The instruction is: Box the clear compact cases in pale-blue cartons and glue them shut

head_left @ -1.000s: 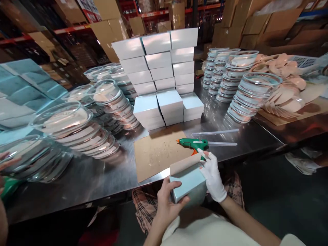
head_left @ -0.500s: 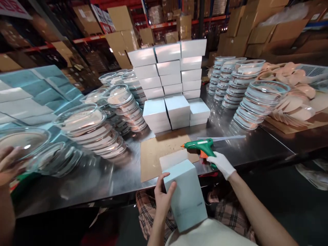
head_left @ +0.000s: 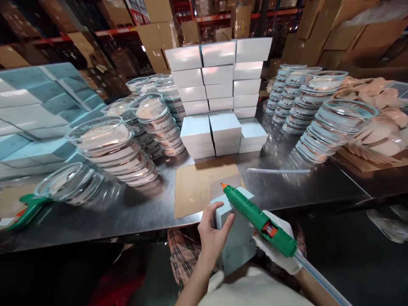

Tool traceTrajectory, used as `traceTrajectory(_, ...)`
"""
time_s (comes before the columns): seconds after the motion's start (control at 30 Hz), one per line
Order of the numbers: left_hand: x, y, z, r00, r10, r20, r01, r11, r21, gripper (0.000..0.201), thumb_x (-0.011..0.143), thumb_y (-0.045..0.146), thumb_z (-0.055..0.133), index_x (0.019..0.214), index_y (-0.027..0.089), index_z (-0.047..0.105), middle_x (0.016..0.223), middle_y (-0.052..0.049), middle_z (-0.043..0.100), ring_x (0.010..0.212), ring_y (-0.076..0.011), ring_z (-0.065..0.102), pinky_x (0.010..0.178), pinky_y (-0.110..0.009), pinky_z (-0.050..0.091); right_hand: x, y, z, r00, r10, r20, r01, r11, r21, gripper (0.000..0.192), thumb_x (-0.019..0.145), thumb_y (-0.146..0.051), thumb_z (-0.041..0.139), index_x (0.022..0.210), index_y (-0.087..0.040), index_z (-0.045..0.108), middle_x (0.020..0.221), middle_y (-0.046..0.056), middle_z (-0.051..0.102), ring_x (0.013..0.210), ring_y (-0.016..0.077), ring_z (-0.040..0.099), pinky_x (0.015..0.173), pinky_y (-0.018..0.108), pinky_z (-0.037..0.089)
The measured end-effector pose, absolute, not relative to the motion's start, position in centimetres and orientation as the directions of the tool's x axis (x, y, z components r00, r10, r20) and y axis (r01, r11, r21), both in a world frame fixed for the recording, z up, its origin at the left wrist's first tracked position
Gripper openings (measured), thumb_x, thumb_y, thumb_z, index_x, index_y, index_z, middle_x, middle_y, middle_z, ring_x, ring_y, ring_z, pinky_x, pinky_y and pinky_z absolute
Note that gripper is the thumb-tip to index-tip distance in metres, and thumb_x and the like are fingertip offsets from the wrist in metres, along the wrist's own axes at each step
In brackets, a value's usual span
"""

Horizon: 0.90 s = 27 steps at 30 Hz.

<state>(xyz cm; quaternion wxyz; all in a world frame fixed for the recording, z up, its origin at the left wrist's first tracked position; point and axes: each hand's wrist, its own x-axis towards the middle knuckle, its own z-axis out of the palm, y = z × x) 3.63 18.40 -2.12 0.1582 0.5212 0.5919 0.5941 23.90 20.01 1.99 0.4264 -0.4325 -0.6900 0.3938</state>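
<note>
My left hand (head_left: 211,233) is closed round the sides of a pale blue-white box (head_left: 238,257), which stands upright near my lap with its top end toward the table. In my right hand (head_left: 285,261), covered by a white glove, is a green glue gun (head_left: 250,212) with an orange tip. The gun slants across the box, its nozzle over the box's upper end. A long clear glue stick (head_left: 321,280) sticks out of the gun's back. The gun hides part of the box and most of my right fingers.
A cardboard sheet (head_left: 190,193) lies on the metal table (head_left: 137,219), before stacked white boxes (head_left: 219,94). Stacks of clear round containers stand left (head_left: 123,155) and right (head_left: 321,131). A loose glue stick (head_left: 277,171) lies right; another green glue gun (head_left: 33,208) lies left.
My right hand has lifted the glue gun off the table area and swung it toward me over the box. The other person's hand and its clear container have left view at the left.
</note>
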Motion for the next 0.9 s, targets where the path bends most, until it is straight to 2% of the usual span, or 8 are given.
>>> traceTrajectory(0.13, 4.1, 18.2, -1.8, -0.366, 0.802, 0.471, 0.447, -0.292, 0.845, 0.025, 0.091, 0.037, 0.077, 0.112, 0.024, 0.072, 0.108, -0.005, 0.076, 0.102, -0.0239, 0.072, 0.087, -0.032, 0.056, 22.4, 20.3, 2.4, -0.271, 0.913, 0.305, 0.290, 0.380, -0.879, 0.018, 0.085, -0.028, 0.069, 0.073, -0.024, 0.057, 0.066, -0.001, 0.059, 0.056, 0.0150, 0.057, 0.051, 0.026, 0.049)
traceTrajectory(0.23, 4.0, 18.0, -1.9, -0.366, 0.794, 0.485, 0.450, -0.305, 0.839, 0.026, 0.091, 0.037, 0.078, 0.112, 0.024, 0.072, 0.108, -0.006, 0.076, 0.101, -0.0242, 0.072, 0.087, -0.033, 0.057, 21.9, 20.7, 2.3, -0.278, 0.888, 0.368, 0.320, 0.446, -0.836, 0.021, 0.087, -0.025, 0.064, 0.071, -0.024, 0.051, 0.062, -0.003, 0.055, 0.050, 0.0128, 0.052, 0.047, 0.024, 0.045)
traceTrajectory(0.4, 3.4, 17.5, -2.2, -0.417, 0.796, 0.439, 0.418, -0.261, 0.870, 0.028, 0.090, 0.039, 0.079, 0.112, 0.024, 0.072, 0.109, -0.007, 0.075, 0.102, -0.0243, 0.072, 0.089, -0.034, 0.056, 23.7, 21.7, 0.5, -0.190, 0.912, 0.364, 0.385, 0.410, -0.827, 0.015, 0.081, -0.030, 0.071, 0.078, -0.023, 0.058, 0.071, 0.000, 0.064, 0.060, 0.0164, 0.061, 0.057, 0.028, 0.053)
traceTrajectory(0.6, 2.5, 16.9, -2.4, -0.473, 0.804, 0.361, 0.366, -0.193, 0.910, 0.032, 0.088, 0.044, 0.079, 0.110, 0.023, 0.072, 0.109, -0.008, 0.075, 0.105, -0.0268, 0.071, 0.093, -0.038, 0.056, 25.9, 22.9, -1.1, -0.001, 1.000, 0.014, 0.312, 0.013, -0.950, 0.020, 0.072, -0.040, 0.081, 0.077, -0.025, 0.069, 0.073, 0.006, 0.074, 0.066, 0.0264, 0.069, 0.063, 0.038, 0.058)
traceTrajectory(0.67, 2.1, 16.8, -2.5, -0.497, 0.801, 0.334, 0.340, -0.175, 0.924, 0.032, 0.087, 0.045, 0.080, 0.110, 0.023, 0.073, 0.109, -0.008, 0.075, 0.105, -0.0270, 0.071, 0.094, -0.038, 0.056, 26.0, 24.0, -1.4, 0.015, 0.997, -0.069, 0.204, -0.071, -0.976, 0.025, 0.069, -0.044, 0.082, 0.081, -0.025, 0.072, 0.079, 0.006, 0.077, 0.065, 0.0246, 0.068, 0.063, 0.038, 0.058)
traceTrajectory(0.73, 1.8, 16.7, -2.7, -0.512, 0.799, 0.314, 0.310, -0.169, 0.936, 0.033, 0.085, 0.045, 0.081, 0.109, 0.023, 0.073, 0.108, -0.007, 0.075, 0.104, -0.0268, 0.071, 0.094, -0.038, 0.056, 25.8, 25.9, -1.8, -0.042, 0.981, -0.189, 0.047, -0.187, -0.981, 0.031, 0.070, -0.049, 0.078, 0.085, -0.023, 0.073, 0.077, 0.004, 0.076, 0.056, 0.0188, 0.062, 0.057, 0.034, 0.054)
traceTrajectory(0.8, 1.5, 16.7, -2.8, -0.516, 0.803, 0.299, 0.276, -0.175, 0.945, 0.034, 0.084, 0.046, 0.082, 0.108, 0.023, 0.073, 0.108, -0.007, 0.075, 0.104, -0.0268, 0.071, 0.093, -0.037, 0.056, 25.5, 28.3, -2.3, -0.125, 0.944, -0.305, -0.038, -0.311, -0.950, 0.036, 0.073, -0.053, 0.070, 0.088, -0.020, 0.074, 0.063, 0.002, 0.069, 0.048, 0.0149, 0.054, 0.049, 0.029, 0.047)
traceTrajectory(0.9, 1.3, 16.7, -3.0, -0.524, 0.807, 0.272, 0.229, -0.174, 0.958, 0.037, 0.083, 0.048, 0.082, 0.109, 0.023, 0.073, 0.110, -0.007, 0.075, 0.106, -0.0273, 0.071, 0.095, -0.038, 0.055, 25.6, 31.5, -2.8, -0.213, 0.879, -0.426, 0.038, -0.428, -0.903, 0.044, 0.076, -0.054, 0.064, 0.088, -0.014, 0.076, 0.051, 0.003, 0.061, 0.044, 0.0160, 0.053, 0.045, 0.028, 0.044)
